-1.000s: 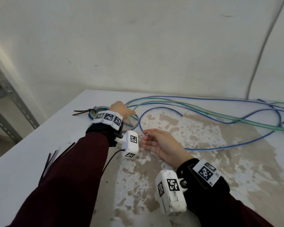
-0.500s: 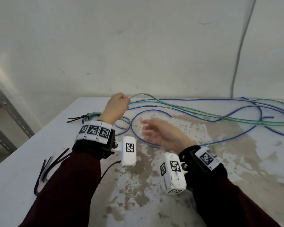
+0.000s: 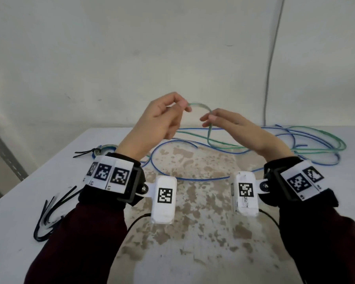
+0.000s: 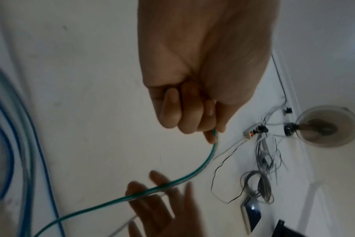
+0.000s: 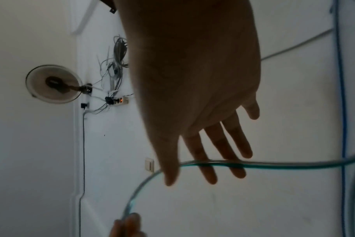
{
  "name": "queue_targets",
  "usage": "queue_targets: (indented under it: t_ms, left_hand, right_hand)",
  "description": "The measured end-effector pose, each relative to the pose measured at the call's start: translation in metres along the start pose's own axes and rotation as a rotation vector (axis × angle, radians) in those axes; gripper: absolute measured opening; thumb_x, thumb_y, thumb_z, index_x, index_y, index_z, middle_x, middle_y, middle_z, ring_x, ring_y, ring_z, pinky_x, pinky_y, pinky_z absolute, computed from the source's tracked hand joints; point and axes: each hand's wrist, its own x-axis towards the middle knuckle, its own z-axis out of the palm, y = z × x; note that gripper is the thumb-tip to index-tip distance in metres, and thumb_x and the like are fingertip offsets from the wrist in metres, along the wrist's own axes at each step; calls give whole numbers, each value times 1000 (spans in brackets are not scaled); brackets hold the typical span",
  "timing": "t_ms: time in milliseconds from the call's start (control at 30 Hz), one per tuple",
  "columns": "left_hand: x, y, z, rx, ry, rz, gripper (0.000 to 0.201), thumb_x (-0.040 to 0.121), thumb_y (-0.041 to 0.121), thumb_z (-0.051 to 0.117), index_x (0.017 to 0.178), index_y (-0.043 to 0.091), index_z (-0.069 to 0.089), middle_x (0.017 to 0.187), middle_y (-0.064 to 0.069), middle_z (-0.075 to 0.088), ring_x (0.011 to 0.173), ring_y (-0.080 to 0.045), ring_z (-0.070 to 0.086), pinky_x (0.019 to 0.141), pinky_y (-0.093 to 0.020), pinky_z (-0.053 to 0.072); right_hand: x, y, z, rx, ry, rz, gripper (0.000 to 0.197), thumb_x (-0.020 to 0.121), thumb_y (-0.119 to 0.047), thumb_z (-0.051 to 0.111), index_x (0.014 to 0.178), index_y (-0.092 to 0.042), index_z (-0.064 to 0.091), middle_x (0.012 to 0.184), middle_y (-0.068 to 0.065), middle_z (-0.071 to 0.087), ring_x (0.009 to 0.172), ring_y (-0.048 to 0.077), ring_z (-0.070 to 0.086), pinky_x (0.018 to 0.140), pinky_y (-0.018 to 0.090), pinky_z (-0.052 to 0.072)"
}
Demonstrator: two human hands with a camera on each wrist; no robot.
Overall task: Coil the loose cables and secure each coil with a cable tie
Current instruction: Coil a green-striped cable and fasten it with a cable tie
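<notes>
A long green cable (image 3: 201, 105) and a blue cable (image 3: 193, 178) lie tangled across the far half of the white table (image 3: 29, 191). My left hand (image 3: 183, 106) is raised above the table and pinches the green cable (image 4: 87, 210) near its end, between thumb and curled fingers. From there the cable arches right and drops past my right hand (image 3: 209, 119). That hand is open with straight fingers (image 5: 223, 144), and the green cable (image 5: 294, 164) runs across them. A coil bound with a black tie (image 3: 105, 149) lies at the far left.
Several loose black cable ties (image 3: 49, 214) lie near the table's left edge. A grey cable (image 3: 273, 58) runs down the wall behind the table. A metal shelf upright (image 3: 4, 152) stands left of the table. The stained middle of the tabletop lies under my wrists.
My left hand has lifted the green cable's end from the table to well above it. My right hand rose from the tabletop and now meets the hanging cable with straight fingers.
</notes>
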Motion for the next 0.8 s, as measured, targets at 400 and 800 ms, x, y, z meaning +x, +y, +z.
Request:
queue_targets:
  t_ms: [400, 800]
  left_hand:
    - [-6, -33, 19, -60, 274, -5, 26, 99, 23, 48, 78, 16, 62, 68, 2, 49, 65, -9, 47, 65, -24, 39]
    - [-41, -74, 63, -436, 211, -293, 28, 100, 20, 44, 83, 4, 59, 58, -4, 61, 64, -24, 71, 50, -23, 53]
  right_hand:
    - [-35, -12, -32, 153, 264, -34, 11, 101, -16, 43, 95, -13, 52, 65, 4, 64, 42, 24, 57, 46, 28, 48]
    - [-75, 38, 29, 466, 122, 335, 15, 99, -17, 44, 93, -10, 56, 59, -3, 24, 47, 8, 20, 40, 19, 19]
